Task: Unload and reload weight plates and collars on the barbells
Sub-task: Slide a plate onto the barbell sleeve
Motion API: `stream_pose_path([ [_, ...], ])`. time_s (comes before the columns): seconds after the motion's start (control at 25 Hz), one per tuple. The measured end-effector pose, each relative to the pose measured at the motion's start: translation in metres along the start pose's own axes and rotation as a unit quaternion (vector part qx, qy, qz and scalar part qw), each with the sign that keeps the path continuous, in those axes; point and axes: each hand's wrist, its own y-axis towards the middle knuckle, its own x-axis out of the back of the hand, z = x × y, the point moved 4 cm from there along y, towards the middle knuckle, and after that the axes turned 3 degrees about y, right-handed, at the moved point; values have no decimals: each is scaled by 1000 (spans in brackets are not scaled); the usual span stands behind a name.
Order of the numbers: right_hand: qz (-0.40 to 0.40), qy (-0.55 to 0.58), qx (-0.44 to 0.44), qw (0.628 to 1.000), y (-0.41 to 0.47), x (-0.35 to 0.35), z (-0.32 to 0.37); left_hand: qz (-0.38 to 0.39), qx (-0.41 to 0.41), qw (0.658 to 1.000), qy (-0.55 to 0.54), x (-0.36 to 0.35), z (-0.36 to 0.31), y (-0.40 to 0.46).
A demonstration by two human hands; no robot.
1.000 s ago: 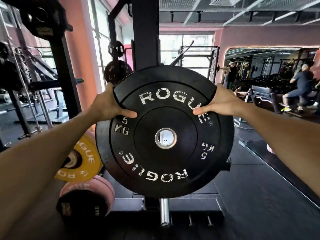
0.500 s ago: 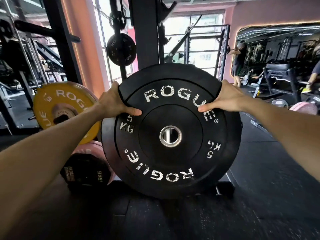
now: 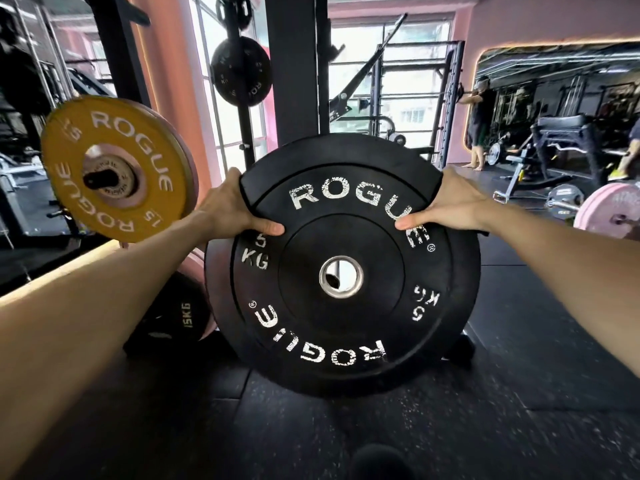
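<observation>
Lowered black plate (image 3: 341,268) upright, face toward camera, both hands gripping.

Rack post (image 3: 298,64) base and fingers behind black plate (image 3: 341,306)

Plate carried lower and closer to the storage rack

The black 5 kg plate (image 3: 341,268), gripped at its upper rim by the left hand (image 3: 227,206) and right hand (image 3: 450,204), has come down from chest height in front of the upright to just above the floor. The yellow 15 kg plate (image 3: 114,168), a second ago low and half hidden behind the left forearm, now sits in full view at upper left, and the hanging black plate (image 3: 240,71) shows larger.
</observation>
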Motion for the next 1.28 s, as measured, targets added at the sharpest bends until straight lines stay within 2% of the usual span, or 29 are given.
stream_pose_path([
  [0.44, -4, 19, -54, 998, -4, -48, -11, -6, -7, 1000, -15, -30, 46, 4],
  [0.64, -42, 34, -66, 996, 8, -68, -22, -28, -4, 999, -30, -46, 59, 22],
  [0.92, -65, 38, -49, 996, 34, -83, -36, -17, -17, 997, -73, -73, 84, 47],
  [1.28, -106, 63, -51, 991, 31, -88, -39, -70, -53, 991, -98, -82, 80, 47],
])
